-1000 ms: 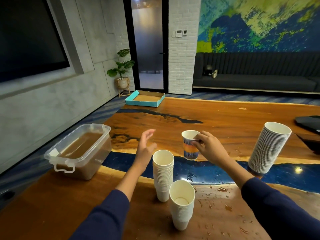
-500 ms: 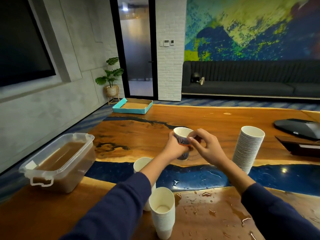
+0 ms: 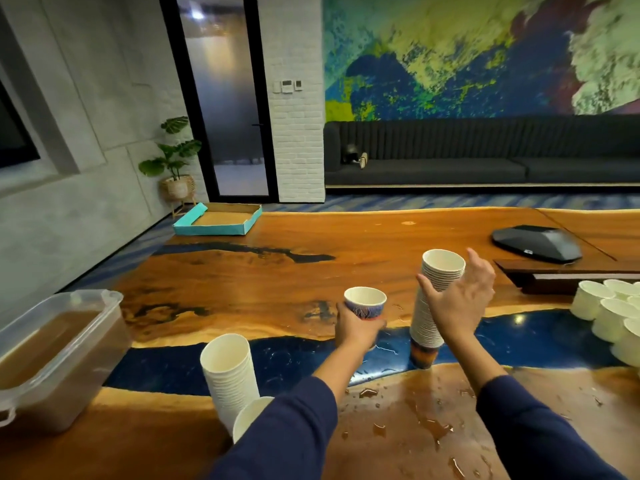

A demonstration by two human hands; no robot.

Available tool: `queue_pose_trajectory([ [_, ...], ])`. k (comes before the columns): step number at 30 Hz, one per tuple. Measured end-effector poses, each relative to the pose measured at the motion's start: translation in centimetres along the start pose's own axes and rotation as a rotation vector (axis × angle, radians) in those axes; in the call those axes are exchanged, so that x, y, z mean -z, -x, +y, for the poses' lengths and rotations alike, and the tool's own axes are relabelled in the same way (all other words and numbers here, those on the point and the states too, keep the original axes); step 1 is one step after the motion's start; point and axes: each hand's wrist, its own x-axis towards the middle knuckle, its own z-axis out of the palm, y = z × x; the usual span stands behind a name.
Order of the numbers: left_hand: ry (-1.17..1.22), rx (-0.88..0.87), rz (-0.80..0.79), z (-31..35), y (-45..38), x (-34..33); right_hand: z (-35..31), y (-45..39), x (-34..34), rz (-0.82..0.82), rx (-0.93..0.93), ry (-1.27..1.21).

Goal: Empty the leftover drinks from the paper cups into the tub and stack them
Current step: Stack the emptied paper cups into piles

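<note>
**A:** Head view, nearest first: what sits closest to the sleeves?

**B:** Two stacks of white paper cups. One stack (image 3: 254, 420) shows only its rim, half hidden under the left sleeve; the taller near stack (image 3: 228, 375) stands just behind it, below and left of the left fingers. Spilled drops (image 3: 429, 427) glisten on the wooden table (image 3: 242, 285) below the right wrist.

**A:** And the tub?

**B:** A clear plastic tub (image 3: 59, 362) holding brown liquid, well to the left of the left fingers, at the table's edge.

**A:** What are the hands doing?

**B:** The left hand (image 3: 353, 329) grips a patterned paper cup (image 3: 365, 303) from below, fingers curled round its lower wall, cup upright and lifted off the table. I cannot tell whether any drink is inside. The right hand (image 3: 457, 299) is spread, fingers straight and apart, thumb out toward the left. It is in front of a tall cup stack (image 3: 433, 299), whose bottom cup is patterned; whether the palm touches the stack I cannot tell.

**A:** Anything right of those fingers?

**B:** A cluster of loose white cups (image 3: 613, 313) at the right edge, well apart from the right fingers.

**A:** Farther back?

**B:** Beyond the right fingertips, a dark angular device (image 3: 536, 242). Far beyond the left fingers, a teal cardboard tray (image 3: 218, 223) at the table's far end, then a potted plant (image 3: 176, 168) and a dark sofa (image 3: 485, 157) under a mural.
</note>
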Motion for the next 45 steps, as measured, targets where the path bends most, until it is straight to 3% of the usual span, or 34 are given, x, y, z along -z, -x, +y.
queue_pose_trajectory([
  [6, -0.03, 0.011, 0.011, -1.0, -1.5, -1.2, 4.2, 1.1, -2.0, -0.293, -0.253, -0.177],
  [14, -0.098, -0.015, 0.006, -0.6, -3.1, -1.4, 6.8, 1.9, -4.5, -0.447, -0.401, -0.303],
  [19, -0.023, -0.033, 0.005, 1.0, -3.9, 1.4, 6.0, 3.0, -4.7, -0.531, -0.314, -0.271],
  [32, 0.188, -0.042, 0.261, 1.4, -2.4, 12.3, -3.1, 12.2, -5.0, -0.87, -0.085, -0.454],
  [37, 0.195, -0.019, 0.302, 0.8, -1.4, 14.7, -6.3, 12.8, -5.0, -0.819, 0.019, -0.462],
  [45, 0.235, -0.035, 0.216, 0.8, 0.1, 14.6, -7.4, 13.2, -4.8, -0.767, 0.077, -0.422],
])
